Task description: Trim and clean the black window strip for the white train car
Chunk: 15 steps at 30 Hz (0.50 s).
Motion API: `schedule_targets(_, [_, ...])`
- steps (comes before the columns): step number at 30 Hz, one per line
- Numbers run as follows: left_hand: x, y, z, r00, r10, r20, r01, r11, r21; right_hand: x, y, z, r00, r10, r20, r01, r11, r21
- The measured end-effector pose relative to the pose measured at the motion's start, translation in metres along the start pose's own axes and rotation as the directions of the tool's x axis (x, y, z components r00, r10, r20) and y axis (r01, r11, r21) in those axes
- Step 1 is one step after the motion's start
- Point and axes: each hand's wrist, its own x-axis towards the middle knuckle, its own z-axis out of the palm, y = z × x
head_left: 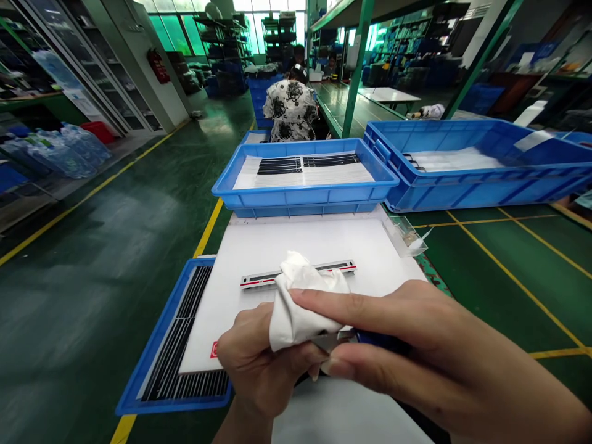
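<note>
A crumpled white cloth [300, 308] is bunched between my two hands above the near part of a white board [213, 314]. My left hand [259, 361] is closed at the cloth's left side, its fingers curled and its thumb beneath. From the right, my right hand [407, 339] presses a straight index finger on the cloth, with its thumb lower down. Under the cloth a bit of a pale metallic edge [328, 339] shows; the rest of that piece is hidden. Just beyond the cloth lies a slim silver bar with a red stripe [259, 280], its middle covered from view.
Behind the board stands a blue tray [296, 198] with dark strips on white sheets. Another blue tray [173, 407] of black strips sits lower left. A larger blue bin [485, 188] and small clear box [407, 237] are right. A person in a patterned shirt [291, 111] sits ahead.
</note>
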Motion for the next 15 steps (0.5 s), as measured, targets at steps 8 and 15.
schedule_targets(8, [-0.0005,-0.0010,-0.0007,1.000,0.008,0.001,-0.008,1.000,0.006,0.0015,-0.0026,0.0000,1.000,0.016,0.012,-0.016,1.000,0.008])
schedule_targets(15, [-0.0028,-0.0025,-0.0024,0.999,0.020,0.026,-0.022,0.998,0.065,0.0017,-0.0024,-0.0007,1.000,-0.013,-0.004,0.013,1.000,0.003])
